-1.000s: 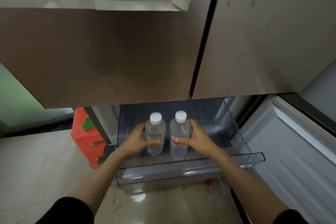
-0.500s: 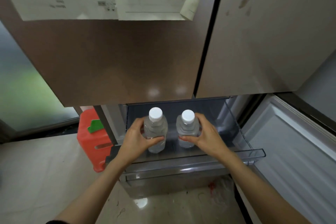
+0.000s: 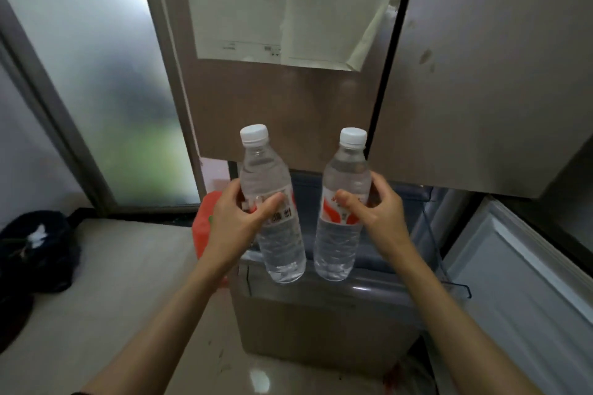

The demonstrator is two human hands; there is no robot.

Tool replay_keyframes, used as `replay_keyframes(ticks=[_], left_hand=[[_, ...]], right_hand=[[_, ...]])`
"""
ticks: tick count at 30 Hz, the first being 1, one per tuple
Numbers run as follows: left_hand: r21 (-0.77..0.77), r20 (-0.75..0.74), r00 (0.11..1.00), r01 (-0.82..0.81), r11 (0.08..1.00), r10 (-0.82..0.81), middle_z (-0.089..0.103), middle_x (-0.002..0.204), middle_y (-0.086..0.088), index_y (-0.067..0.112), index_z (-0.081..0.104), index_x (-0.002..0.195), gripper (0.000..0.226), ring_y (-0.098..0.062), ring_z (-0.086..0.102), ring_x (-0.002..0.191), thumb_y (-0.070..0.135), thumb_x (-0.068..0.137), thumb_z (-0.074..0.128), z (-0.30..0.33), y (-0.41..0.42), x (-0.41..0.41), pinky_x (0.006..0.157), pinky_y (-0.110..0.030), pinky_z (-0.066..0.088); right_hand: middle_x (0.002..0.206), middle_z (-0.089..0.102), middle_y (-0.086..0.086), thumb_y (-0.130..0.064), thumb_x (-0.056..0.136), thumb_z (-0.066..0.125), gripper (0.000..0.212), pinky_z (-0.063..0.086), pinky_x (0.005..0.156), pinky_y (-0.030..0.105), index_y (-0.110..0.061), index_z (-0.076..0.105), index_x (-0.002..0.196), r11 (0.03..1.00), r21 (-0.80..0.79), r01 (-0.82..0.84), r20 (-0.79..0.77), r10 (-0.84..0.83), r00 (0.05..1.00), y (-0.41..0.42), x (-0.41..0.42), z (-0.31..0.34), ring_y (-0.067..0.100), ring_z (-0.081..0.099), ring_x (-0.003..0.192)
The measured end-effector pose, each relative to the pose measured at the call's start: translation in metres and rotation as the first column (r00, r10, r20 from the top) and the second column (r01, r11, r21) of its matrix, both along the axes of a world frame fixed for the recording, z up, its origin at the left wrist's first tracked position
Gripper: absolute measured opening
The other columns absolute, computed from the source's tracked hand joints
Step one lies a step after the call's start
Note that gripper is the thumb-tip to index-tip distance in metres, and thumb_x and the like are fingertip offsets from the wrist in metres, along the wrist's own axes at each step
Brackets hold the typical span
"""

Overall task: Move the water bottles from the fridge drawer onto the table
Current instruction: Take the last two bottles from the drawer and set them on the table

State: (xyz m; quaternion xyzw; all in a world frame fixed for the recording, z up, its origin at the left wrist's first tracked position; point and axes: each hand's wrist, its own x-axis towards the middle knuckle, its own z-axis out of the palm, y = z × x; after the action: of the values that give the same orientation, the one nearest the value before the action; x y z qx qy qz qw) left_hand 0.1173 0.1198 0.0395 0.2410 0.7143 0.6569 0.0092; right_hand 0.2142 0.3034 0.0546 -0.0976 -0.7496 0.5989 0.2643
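Two clear water bottles with white caps and red-and-white labels are held upright in the air above the open fridge drawer (image 3: 449,282). My left hand (image 3: 237,221) grips the left bottle (image 3: 272,234) around its label. My right hand (image 3: 382,212) grips the right bottle (image 3: 343,234) at the same height. Both bottles are clear of the drawer, whose transparent front wall shows below them. No table is in view.
The brown fridge doors (image 3: 288,112) rise straight ahead, with white papers (image 3: 272,9) stuck on them. An open lower fridge door (image 3: 529,282) stands at the right. A red plastic object (image 3: 205,221) sits left of the drawer, dark shoes (image 3: 35,244) further left by frosted glass (image 3: 96,74).
Both hands have lifted their bottles up and out of the drawer. The view has tilted upward and to the left.
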Motion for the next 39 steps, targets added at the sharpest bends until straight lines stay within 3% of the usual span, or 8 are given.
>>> replay_keyframes(ticks=[5, 8, 11, 16, 18, 23, 32, 39], left_hand=[[0.020, 0.135, 0.972, -0.195, 0.981, 0.191, 0.067, 0.101, -0.003, 0.011, 0.060, 0.111, 0.045, -0.004, 0.067, 0.081, 0.033, 0.073, 0.068, -0.023, -0.056, 0.056, 0.062, -0.013, 0.052], [-0.048, 0.151, 0.933, -0.323, 0.945, 0.326, 0.070, 0.094, 0.002, 0.021, 0.063, 0.099, 0.051, -0.009, 0.067, 0.083, 0.053, 0.060, 0.075, -0.033, -0.103, 0.082, 0.069, -0.020, 0.053], [-0.093, 0.151, 0.879, -0.444, 0.891, 0.453, 0.069, 0.090, 0.004, 0.027, 0.062, 0.090, 0.032, -0.012, 0.066, 0.083, 0.043, 0.067, 0.076, -0.037, -0.153, 0.104, 0.074, -0.028, 0.053], [-0.098, 0.127, 0.761, -0.629, 0.771, 0.637, 0.067, 0.088, 0.011, 0.033, 0.059, 0.087, 0.019, 0.001, 0.064, 0.075, 0.029, 0.076, 0.073, -0.037, -0.244, 0.138, 0.068, -0.017, 0.051], [-0.124, 0.140, 0.735, -0.652, 0.748, 0.663, 0.065, 0.088, 0.013, 0.033, 0.058, 0.088, 0.016, 0.003, 0.063, 0.075, 0.030, 0.077, 0.070, -0.037, -0.274, 0.149, 0.063, -0.010, 0.050], [-0.184, 0.150, 0.591, -0.771, 0.610, 0.793, 0.062, 0.092, 0.019, 0.036, 0.054, 0.095, 0.029, -0.002, 0.060, 0.087, 0.038, 0.073, 0.073, -0.041, -0.394, 0.187, 0.076, -0.025, 0.050], [-0.186, 0.180, 0.407, -0.880, 0.438, 0.895, 0.061, 0.099, 0.015, 0.026, 0.055, 0.109, 0.039, -0.001, 0.059, 0.091, 0.034, 0.074, 0.072, -0.049, -0.575, 0.238, 0.070, -0.017, 0.046], [-0.256, 0.166, 0.291, -0.910, 0.327, 0.942, 0.063, 0.102, 0.008, 0.023, 0.057, 0.107, 0.039, -0.007, 0.060, 0.093, 0.032, 0.072, 0.074, -0.062, -0.668, 0.226, 0.079, -0.026, 0.050]], right_hand=[[0.110, 0.063, -0.003, -0.031, 0.072, 0.073, 0.051, 0.053, 0.077, 0.023, -0.022, 0.053, 0.118, 0.978, 0.071, -0.197, 0.096, 0.190, 0.977, -0.039, 0.017, -0.023, 0.008, 0.062, 0.098], [0.109, 0.063, -0.006, -0.032, 0.073, 0.073, 0.047, 0.053, 0.079, 0.025, -0.027, 0.053, 0.116, 0.950, 0.094, -0.297, 0.150, 0.281, 0.948, -0.074, 0.018, -0.034, 0.008, 0.062, 0.097], [0.105, 0.062, -0.010, -0.030, 0.075, 0.072, 0.042, 0.052, 0.077, 0.022, -0.030, 0.052, 0.112, 0.905, 0.100, -0.413, 0.158, 0.396, 0.905, -0.120, 0.014, -0.033, 0.006, 0.061, 0.095], [0.097, 0.061, -0.015, -0.028, 0.076, 0.072, 0.038, 0.049, 0.075, 0.022, -0.030, 0.052, 0.108, 0.793, 0.141, -0.593, 0.154, 0.574, 0.804, -0.220, 0.007, -0.026, 0.002, 0.060, 0.090], [0.096, 0.062, -0.017, -0.031, 0.074, 0.074, 0.038, 0.051, 0.077, 0.026, -0.034, 0.054, 0.105, 0.767, 0.158, -0.623, 0.153, 0.604, 0.782, -0.251, 0.005, -0.027, 0.004, 0.061, 0.090], [0.104, 0.067, -0.007, -0.032, 0.074, 0.073, 0.037, 0.054, 0.082, 0.036, -0.028, 0.058, 0.107, 0.657, 0.147, -0.740, 0.166, 0.721, 0.673, -0.378, 0.006, -0.029, 0.011, 0.064, 0.093], [0.093, 0.062, -0.020, -0.026, 0.075, 0.073, 0.035, 0.050, 0.070, 0.015, -0.040, 0.053, 0.100, 0.446, 0.089, -0.891, 0.173, 0.874, 0.454, -0.595, 0.017, -0.042, -0.004, 0.060, 0.086], [0.095, 0.063, -0.016, -0.028, 0.072, 0.076, 0.037, 0.050, 0.076, 0.019, -0.032, 0.055, 0.102, 0.313, 0.105, -0.944, 0.256, 0.909, 0.329, -0.705, -0.012, -0.051, 0.001, 0.061, 0.089]])
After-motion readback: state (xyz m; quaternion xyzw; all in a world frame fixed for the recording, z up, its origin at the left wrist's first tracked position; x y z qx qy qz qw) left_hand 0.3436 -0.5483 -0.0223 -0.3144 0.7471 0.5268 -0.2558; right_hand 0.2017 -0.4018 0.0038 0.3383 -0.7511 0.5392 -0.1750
